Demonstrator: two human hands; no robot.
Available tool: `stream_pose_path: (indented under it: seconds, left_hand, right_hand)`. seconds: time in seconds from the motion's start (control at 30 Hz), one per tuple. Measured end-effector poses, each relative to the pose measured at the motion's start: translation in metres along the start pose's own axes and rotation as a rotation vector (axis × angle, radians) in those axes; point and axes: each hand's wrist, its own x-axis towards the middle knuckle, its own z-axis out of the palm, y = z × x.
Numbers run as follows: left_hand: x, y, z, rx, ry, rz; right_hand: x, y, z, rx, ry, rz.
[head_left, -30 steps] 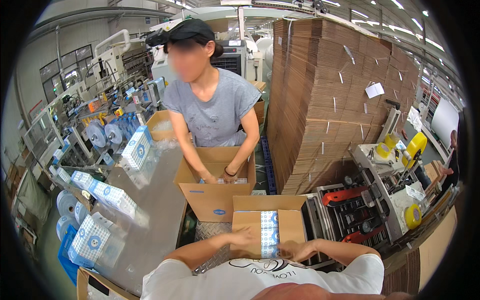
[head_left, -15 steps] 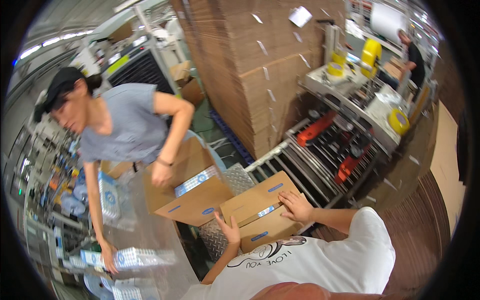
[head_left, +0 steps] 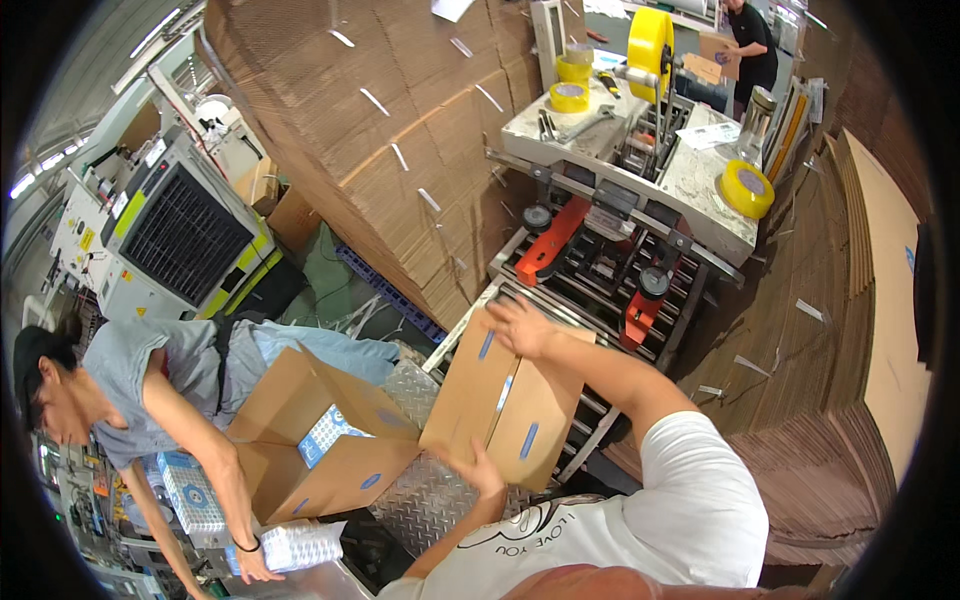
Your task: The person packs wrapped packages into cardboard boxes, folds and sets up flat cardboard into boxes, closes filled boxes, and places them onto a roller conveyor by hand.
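Note:
A closed cardboard box (head_left: 470,385) with blue marks lies slanted at the start of the roller conveyor (head_left: 592,440), a strip of blue-printed contents showing between its top flaps. Across its far upper edge my right hand (head_left: 520,326) rests with fingers spread. My left hand (head_left: 482,472) presses against the near left side, its thumb up and fingers stretched, partly hidden by the box. Just left of it stands an open cardboard box (head_left: 345,480) with blue-and-white packs (head_left: 328,434) inside.
A co-worker (head_left: 160,390) leans at the left, one hand on a wrapped pack (head_left: 300,546). Ahead on the conveyor stands a tape-sealing machine (head_left: 610,150) with orange side arms (head_left: 553,245). Flat cardboard stacks rise behind (head_left: 400,130) and at right (head_left: 770,400). Diamond metal plate (head_left: 430,505) lies below.
The closed box has turned and shifted farther onto the rollers, my hands moving with it. My view has swung right. The co-worker now bends lower, reaching to the packs.

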Motion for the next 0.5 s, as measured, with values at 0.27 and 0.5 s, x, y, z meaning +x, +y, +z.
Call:
stream_pose_path:
  seconds: [0.27, 0.5]
  left_hand:
    - [0.042, 0.093, 0.206, -0.114, -0.176, 0.117]
    - [0.04, 0.116, 0.24, -0.202, -0.553, 0.083]
  right_hand:
    - [-0.031, 0.104, -0.026, 0.056, 0.104, 0.271]
    - [-0.071, 0.055, -0.015, 0.142, 0.222, 0.389]
